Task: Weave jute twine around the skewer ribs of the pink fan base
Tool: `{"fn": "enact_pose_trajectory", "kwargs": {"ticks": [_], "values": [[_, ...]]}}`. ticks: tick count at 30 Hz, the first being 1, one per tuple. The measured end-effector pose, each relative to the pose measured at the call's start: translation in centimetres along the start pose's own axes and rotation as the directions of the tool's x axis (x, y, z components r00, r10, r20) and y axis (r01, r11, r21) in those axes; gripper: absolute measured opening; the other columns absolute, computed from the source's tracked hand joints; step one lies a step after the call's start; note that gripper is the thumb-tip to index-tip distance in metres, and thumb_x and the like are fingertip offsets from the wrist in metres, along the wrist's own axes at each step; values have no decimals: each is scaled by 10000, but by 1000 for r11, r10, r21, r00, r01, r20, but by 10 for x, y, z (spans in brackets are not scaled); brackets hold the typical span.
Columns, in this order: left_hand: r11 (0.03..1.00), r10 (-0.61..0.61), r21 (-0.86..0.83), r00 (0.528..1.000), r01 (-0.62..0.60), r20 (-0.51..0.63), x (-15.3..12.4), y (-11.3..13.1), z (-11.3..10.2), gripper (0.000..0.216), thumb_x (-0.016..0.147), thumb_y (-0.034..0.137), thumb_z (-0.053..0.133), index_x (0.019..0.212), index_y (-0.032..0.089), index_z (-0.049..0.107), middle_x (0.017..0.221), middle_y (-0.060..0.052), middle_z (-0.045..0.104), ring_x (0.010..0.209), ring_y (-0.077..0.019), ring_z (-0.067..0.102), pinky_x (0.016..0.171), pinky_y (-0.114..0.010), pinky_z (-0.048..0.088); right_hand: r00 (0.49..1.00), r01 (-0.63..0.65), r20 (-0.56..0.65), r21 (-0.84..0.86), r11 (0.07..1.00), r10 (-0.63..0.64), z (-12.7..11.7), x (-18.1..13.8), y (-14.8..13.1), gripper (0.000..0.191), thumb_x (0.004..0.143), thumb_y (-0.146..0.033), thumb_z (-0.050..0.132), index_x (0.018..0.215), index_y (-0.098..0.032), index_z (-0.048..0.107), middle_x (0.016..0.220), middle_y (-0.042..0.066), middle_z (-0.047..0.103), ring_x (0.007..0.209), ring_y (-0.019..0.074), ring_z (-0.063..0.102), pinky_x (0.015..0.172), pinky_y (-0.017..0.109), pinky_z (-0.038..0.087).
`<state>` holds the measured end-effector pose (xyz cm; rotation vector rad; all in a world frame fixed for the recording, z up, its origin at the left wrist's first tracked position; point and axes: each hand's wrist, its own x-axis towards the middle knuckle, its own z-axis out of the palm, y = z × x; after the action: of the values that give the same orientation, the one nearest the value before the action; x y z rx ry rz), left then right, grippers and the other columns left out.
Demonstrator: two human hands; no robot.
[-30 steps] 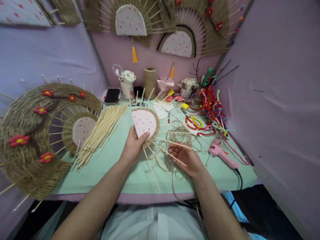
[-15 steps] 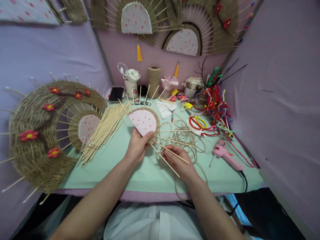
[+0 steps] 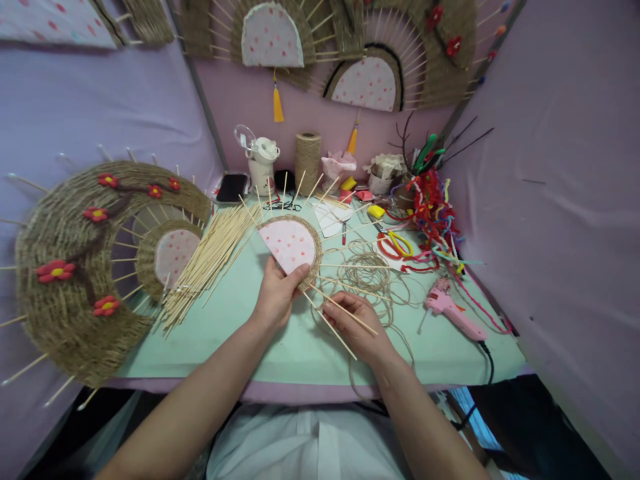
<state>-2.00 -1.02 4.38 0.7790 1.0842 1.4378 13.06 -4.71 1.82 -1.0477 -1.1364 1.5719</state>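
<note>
My left hand (image 3: 274, 297) is closed on the lower edge of a small half-round fan piece (image 3: 291, 244), pink dotted fabric rimmed with woven jute, with thin wooden sticks (image 3: 333, 313) radiating from it. It rests on the mint green table (image 3: 225, 333). My right hand (image 3: 357, 325) lies just to its right, under two of the sticks, fingers curled around a strand of the loose jute twine (image 3: 367, 272) that coils behind it.
A bundle of bamboo skewers (image 3: 210, 257) lies left of the fan. A large finished woven fan (image 3: 90, 260) leans at far left. A twine spool (image 3: 307, 155), white cup (image 3: 263, 167), phone (image 3: 233, 187), pipe cleaners (image 3: 430, 207) and pink glue gun (image 3: 453, 312) crowd the back and right.
The view shifted slightly between the first frame and now. My right hand moved a little left, closer to the fan piece, and the fan's sticks turned slightly. My left hand kept its hold.
</note>
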Motion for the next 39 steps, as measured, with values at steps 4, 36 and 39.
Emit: {"fn": "enact_pose_trajectory", "kwargs": {"ticks": [4, 36, 39], "values": [[1000, -7, -1, 1000, 7, 5, 0, 0, 1, 557, 661, 277, 766, 1119, 229, 453, 1154, -78, 630, 960, -227, 630, 689, -309, 553, 1000, -5, 10, -2, 1000, 5, -1, 0, 1, 238, 726, -403, 735, 687, -187, 643, 615, -15, 588, 549, 93, 469, 522, 221, 354], [862, -386, -139, 810, 487, 441, -8, 7, -11, 584, 653, 131, 636, 1234, 138, 580, 1060, -129, 713, 962, -311, 675, 853, -463, 549, 982, 188, -30, 50, 981, -187, -18, 7, -16, 396, 735, -277, 738, 1114, -310, 629, 1203, 23, 608, 1079, 186, 572, 929, 335, 447], [856, -376, -133, 779, 499, 502, -8, 5, -13, 692, 662, 82, 612, 1341, 132, 485, 1078, -144, 707, 954, -322, 679, 817, -457, 567, 988, 154, -36, 50, 987, -152, -17, 7, -14, 308, 747, -303, 729, 1047, -267, 669, 1066, 34, 671, 966, 189, 622, 862, 334, 477]]}}
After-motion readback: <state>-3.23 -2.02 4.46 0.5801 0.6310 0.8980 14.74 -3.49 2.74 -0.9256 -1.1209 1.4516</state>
